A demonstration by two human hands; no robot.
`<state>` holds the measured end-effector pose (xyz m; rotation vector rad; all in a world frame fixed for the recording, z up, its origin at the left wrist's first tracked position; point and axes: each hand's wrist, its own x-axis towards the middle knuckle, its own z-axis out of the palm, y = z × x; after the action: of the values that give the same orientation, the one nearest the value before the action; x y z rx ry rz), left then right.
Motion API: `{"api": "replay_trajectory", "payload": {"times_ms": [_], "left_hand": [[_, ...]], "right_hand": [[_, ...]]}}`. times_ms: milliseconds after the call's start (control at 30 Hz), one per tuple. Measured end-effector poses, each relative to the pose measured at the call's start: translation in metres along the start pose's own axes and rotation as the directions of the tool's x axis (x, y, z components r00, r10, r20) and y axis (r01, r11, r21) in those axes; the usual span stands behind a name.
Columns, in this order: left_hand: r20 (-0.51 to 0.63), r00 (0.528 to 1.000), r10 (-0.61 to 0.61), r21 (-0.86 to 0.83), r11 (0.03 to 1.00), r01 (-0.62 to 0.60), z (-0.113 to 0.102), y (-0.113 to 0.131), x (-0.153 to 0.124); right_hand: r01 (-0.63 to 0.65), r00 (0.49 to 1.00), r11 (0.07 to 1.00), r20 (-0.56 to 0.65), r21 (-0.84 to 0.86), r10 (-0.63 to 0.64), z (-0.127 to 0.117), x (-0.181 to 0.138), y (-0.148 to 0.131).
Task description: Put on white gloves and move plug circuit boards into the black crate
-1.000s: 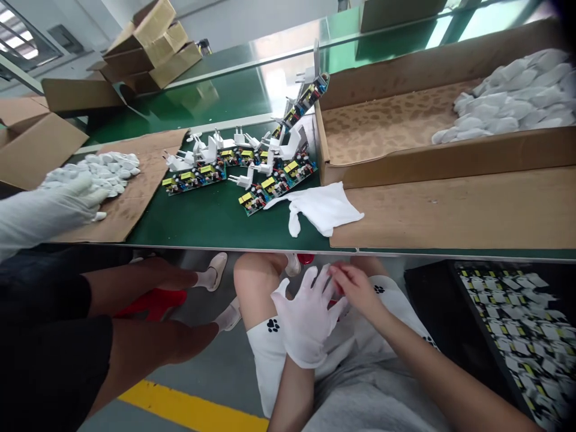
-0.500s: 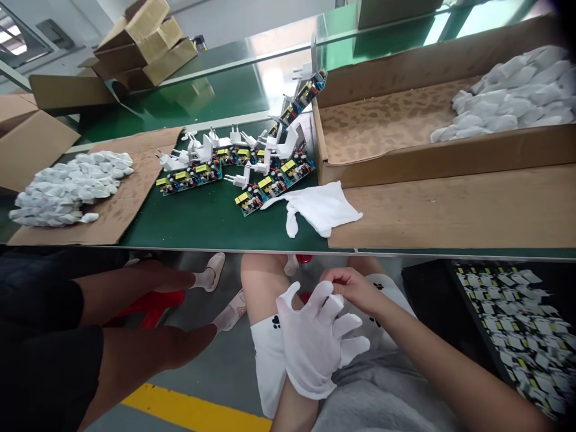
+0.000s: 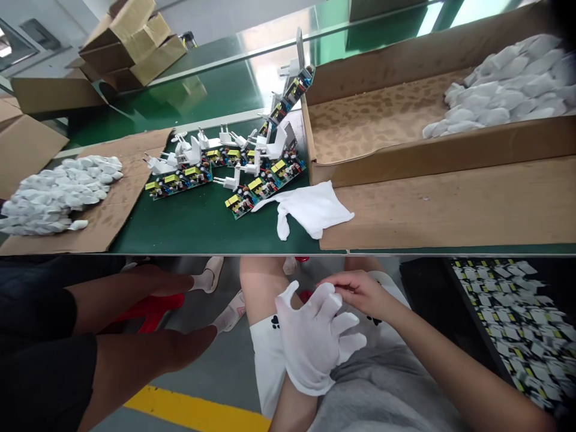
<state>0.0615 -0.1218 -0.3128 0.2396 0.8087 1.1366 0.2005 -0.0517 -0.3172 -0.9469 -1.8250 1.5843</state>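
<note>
Nearest, the left hand (image 3: pixel 315 342) spreads its fingers inside a white glove (image 3: pixel 308 366) whose fingertip the bare right hand (image 3: pixel 360 294) pinches; ahead, the spare glove (image 3: pixel 310 210) lies lengthwise along the near edge of the bench (image 3: pixel 198 225), nearer the right hand.

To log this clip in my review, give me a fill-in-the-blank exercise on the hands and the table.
The left hand wears a white ___.
The right hand, which is ___, pinches the worn glove at a fingertip.
A second glove lies on the ___ table beside the circuit boards.
Missing words: glove; bare; green.
</note>
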Motion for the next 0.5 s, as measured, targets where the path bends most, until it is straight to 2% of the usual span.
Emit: {"api": "replay_trajectory", "payload": {"times_ms": [67, 167, 300, 433, 500], "left_hand": [[0.01, 1.0, -0.008, 0.015, 1.0, 0.008, 0.001, 0.0, 0.0], [0.055, 0.993, -0.106, -0.012, 0.994, 0.107, 0.004, 0.002, 0.0], [0.112, 0.967, -0.229, -0.077, 0.968, 0.238, 0.006, 0.0, 0.001], [0.046, 0.991, -0.124, -0.083, 0.988, 0.127, -0.001, -0.009, 0.002], [0.017, 0.997, -0.07, -0.089, 0.993, 0.072, -0.005, -0.013, 0.001]], "right_hand": [[0.081, 0.997, 0.988, 0.027, -0.128, -0.079, -0.003, -0.001, -0.003], [0.194, 0.98, 0.955, 0.076, -0.225, -0.182, -0.008, 0.001, -0.007], [0.177, 0.984, 0.953, 0.064, -0.247, -0.166, -0.011, 0.005, -0.005], [0.145, 0.989, 0.968, 0.055, -0.206, -0.136, -0.005, 0.009, 0.001], [0.152, 0.987, 0.968, 0.088, -0.199, -0.136, 0.0, 0.009, 0.002]]}}
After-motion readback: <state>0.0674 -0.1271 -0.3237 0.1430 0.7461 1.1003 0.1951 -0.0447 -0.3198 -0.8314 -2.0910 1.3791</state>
